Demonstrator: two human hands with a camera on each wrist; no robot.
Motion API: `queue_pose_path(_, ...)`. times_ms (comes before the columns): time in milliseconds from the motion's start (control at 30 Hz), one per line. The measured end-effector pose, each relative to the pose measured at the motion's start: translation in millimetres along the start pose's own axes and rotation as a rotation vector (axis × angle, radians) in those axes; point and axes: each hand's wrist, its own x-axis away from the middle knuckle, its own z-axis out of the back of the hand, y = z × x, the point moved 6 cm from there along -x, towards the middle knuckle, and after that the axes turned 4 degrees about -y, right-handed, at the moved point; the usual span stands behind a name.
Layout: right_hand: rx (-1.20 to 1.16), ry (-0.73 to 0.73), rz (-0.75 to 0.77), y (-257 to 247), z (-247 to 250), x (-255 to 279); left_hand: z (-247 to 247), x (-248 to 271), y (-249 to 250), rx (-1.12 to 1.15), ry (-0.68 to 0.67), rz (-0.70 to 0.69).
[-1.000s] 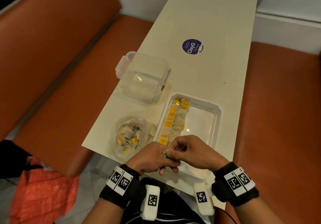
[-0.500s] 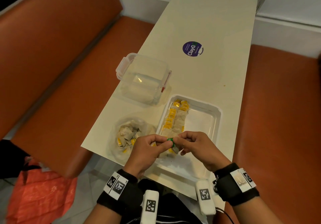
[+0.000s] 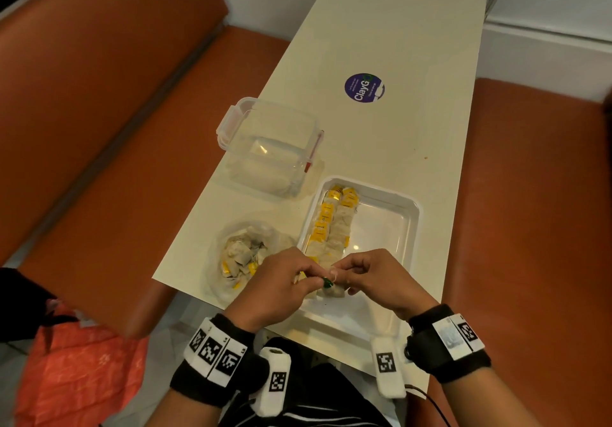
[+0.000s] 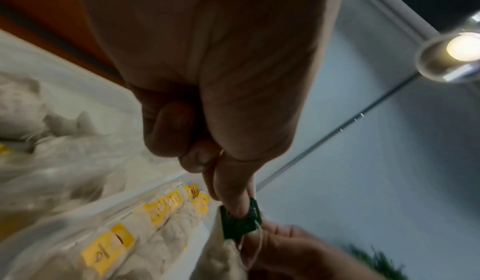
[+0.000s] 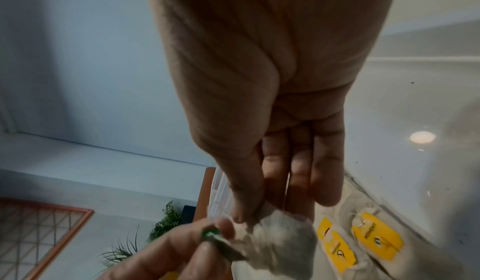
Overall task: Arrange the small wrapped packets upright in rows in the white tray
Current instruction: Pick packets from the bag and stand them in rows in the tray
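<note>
Pinching a small green tag point(image 3: 328, 282) between thumb and forefinger, the left hand point(image 3: 281, 289) hovers over the near end of the white tray point(image 3: 415, 221), its other fingers curled into the palm. Left of the tray lies a clear bag point(image 3: 245, 254) of loose packets, and beyond the bag, off the tray's far left corner, stands a clear lidded box point(image 3: 270, 148). Inside the tray two rows of packets point(image 3: 332, 224) with yellow tags run along its left wall. Just right of the green tag, the right hand point(image 3: 381, 281) pinches the pale packet point(image 5: 280, 241) by its top edge — thumb against forefinger, the remaining fingers straight and close together.

Since a second ago both hands have lifted off the tray's near rim and parted slightly, so tag and packet now sit a thread's length apart.

The thread point(image 4: 257, 243) between tag and packet is faint. The tray's near edge is covered by the hands, and the left wrist view is blurred — the print on the yellow tags there cannot be read.
</note>
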Motion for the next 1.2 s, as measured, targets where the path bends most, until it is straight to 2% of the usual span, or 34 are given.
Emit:
queue_pose_path(200, 0.029, -0.055, -0.009, 4.2, -2.5, 0.7, -14.3, -6.3, -6.7, -0.069, -0.018, 0.094)
queue_pose_path(367, -0.002, -0.084, -0.042, 10.4, -2.7, 3.0, -16.2, -3.9, -8.0, -0.025, 0.008, 0.077)
queue_pose_path(600, -0.086, -0.253, -0.075, 13.0, -16.5, 7.6, -16.3, -3.7, -21.8, 0.082, 0.054, 0.102)
queue_pose_path(767, 0.061, -0.043, -0.131, 35.5, -17.1, -6.1, -23.1, -2.9, -31.3, 0.082, 0.065, 0.141)
queue_pose_path(900, 0.045, -0.052, -0.250, 63.6, -24.4, -13.4, -14.7, 0.6, -42.2, 0.139, 0.163, 0.187)
queue_pose_path(1000, 0.073, -0.035, -0.261, 71.0, -28.2, -18.5, -7.6, 5.0, -52.6, 0.208, 0.202, 0.264)
queue_pose_path(1200, 0.193, 0.128, -0.219, 72.9, -21.5, -31.6, -2.9, 15.2, -68.8, 0.581, 0.212, 0.474)
